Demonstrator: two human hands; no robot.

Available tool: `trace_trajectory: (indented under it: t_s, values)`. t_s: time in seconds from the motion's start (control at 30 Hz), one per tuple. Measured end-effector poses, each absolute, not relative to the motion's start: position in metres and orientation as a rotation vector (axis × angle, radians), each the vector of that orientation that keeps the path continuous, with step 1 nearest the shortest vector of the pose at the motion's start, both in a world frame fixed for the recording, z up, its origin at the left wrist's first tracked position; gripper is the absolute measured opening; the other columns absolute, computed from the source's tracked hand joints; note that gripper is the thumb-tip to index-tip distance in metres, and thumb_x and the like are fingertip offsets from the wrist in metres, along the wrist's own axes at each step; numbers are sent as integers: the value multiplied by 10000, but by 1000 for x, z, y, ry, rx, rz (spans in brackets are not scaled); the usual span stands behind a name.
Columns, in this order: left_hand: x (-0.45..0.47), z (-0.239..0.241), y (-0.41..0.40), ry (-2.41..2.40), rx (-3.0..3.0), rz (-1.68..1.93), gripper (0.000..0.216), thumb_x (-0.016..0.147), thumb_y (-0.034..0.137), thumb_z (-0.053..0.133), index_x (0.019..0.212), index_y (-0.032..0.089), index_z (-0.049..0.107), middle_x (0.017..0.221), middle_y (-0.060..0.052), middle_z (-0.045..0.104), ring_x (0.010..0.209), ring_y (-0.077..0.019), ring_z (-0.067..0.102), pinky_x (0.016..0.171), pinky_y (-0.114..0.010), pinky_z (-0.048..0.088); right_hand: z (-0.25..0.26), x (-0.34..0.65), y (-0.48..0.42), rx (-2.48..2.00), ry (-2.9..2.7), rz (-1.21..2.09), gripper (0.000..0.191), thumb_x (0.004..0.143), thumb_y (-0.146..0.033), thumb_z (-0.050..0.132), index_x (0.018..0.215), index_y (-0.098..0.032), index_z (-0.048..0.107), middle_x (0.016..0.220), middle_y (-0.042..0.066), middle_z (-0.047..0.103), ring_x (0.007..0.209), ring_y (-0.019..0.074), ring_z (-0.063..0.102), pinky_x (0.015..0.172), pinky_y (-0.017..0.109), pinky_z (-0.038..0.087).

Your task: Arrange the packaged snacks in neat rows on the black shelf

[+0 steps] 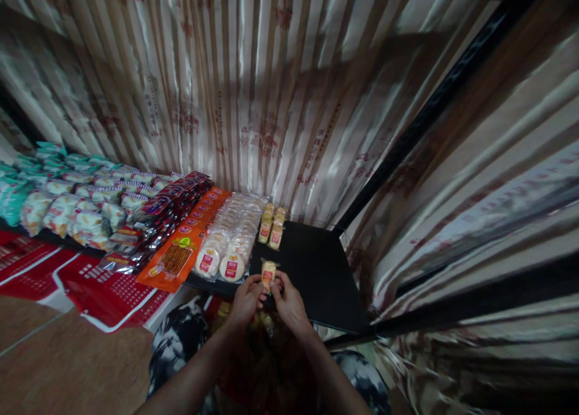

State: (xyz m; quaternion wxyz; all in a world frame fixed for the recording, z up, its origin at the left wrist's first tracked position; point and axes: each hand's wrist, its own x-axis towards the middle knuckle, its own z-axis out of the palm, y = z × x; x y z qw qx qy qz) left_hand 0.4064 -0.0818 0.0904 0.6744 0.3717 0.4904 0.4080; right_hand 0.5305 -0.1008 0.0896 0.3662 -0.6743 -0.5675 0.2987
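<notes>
A small clear snack packet with a red-and-white label [268, 273] is pinched between both hands at the front edge of a black tray [316, 264]. My left hand [246, 299] grips its left side and my right hand [287, 303] its right side, fingers closed. Just beyond, on the same tray, a short row of the same small packets [271, 225] stands on end. To their left lie two rows of round white cakes in clear wrap [228, 246].
Further left lie orange packets [181, 252], dark red packets [172, 207] and many white and teal bags [67, 204]. Red printed sheets [104, 291] lie below them. Striped shiny curtains surround the shelf. A bag of more snacks rests in my lap [262, 330].
</notes>
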Motion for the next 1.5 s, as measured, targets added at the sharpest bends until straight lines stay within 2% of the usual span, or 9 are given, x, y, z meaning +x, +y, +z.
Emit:
trace_trajectory:
  t_s: [0.27, 0.47, 0.63, 0.8, 0.93, 1.07, 1.2, 1.37, 1.5]
  values:
    - [422, 90, -62, 1251, 827, 1010, 421, 695, 253, 563, 1088, 116, 496, 677, 17, 558, 550, -78, 526, 427, -156, 386, 75, 531, -65, -1466, -1011, 1002, 338, 655, -441, 611, 883, -193, 581, 727, 13, 660, 667, 162, 608, 640, 262, 466]
    - [429, 80, -69, 1354, 891, 1107, 549, 715, 424, 553, 1168, 133, 448, 798, -24, 577, 581, -109, 564, 364, -163, 373, 88, 523, -64, -1340, -518, 1140, 347, 557, -424, 716, 750, -172, 574, 609, -27, 595, 534, 97, 541, 463, 178, 369]
    - [436, 81, -63, 1420, 1034, 1186, 369, 778, 371, 502, 1052, 128, 551, 892, -72, 635, 723, -146, 605, 651, -263, 507, 76, 504, -84, -1263, -498, 1257, 411, 615, -467, 668, 883, -166, 590, 739, 23, 650, 620, 136, 595, 518, 210, 430]
    - [421, 100, -54, 1442, 1721, 1133, 291, 816, 266, 448, 1046, 153, 586, 1023, -84, 623, 994, -210, 551, 915, -371, 427, 71, 520, -101, -1635, -687, 726, 635, 681, -523, 587, 1194, -167, 469, 1031, 93, 602, 706, 152, 591, 631, 272, 490]
    - [409, 116, -43, 1375, 2075, 964, 308, 824, 220, 438, 1099, 195, 575, 1014, -55, 615, 998, -196, 533, 912, -347, 426, 93, 539, -95, -1725, -1300, 391, 501, 767, -408, 541, 1236, -242, 477, 1179, 81, 534, 780, 154, 572, 755, 302, 483]
    - [408, 124, -31, 1343, 2208, 835, 335, 825, 198, 438, 1137, 201, 563, 1002, -53, 610, 981, -189, 528, 896, -321, 429, 102, 545, -72, -1707, -1625, 437, 256, 807, -287, 471, 1007, -223, 617, 982, 51, 621, 806, 168, 594, 781, 293, 468]
    - [412, 125, -21, 1423, 2212, 793, 385, 818, 174, 445, 1195, 162, 523, 1049, -83, 596, 1012, -207, 513, 907, -331, 421, 93, 541, -48, -1725, -1622, 434, 171, 784, -261, 465, 860, -201, 607, 830, 39, 602, 697, 156, 587, 696, 276, 474]
    - [416, 120, -8, 1449, 2236, 758, 346, 835, 186, 416, 1154, 182, 550, 1036, -73, 590, 1004, -198, 517, 905, -318, 425, 79, 534, -34, -1656, -1546, 553, 308, 744, -278, 471, 1029, -183, 534, 823, 26, 601, 615, 131, 565, 622, 247, 467]
    - [419, 114, -2, 1444, 2252, 796, 446, 815, 151, 411, 1258, 177, 455, 1158, -89, 542, 1083, -209, 483, 936, -330, 414, 72, 533, -27, -1677, -1469, 629, 276, 730, -308, 472, 967, -187, 547, 723, -7, 595, 557, 119, 548, 569, 225, 438]
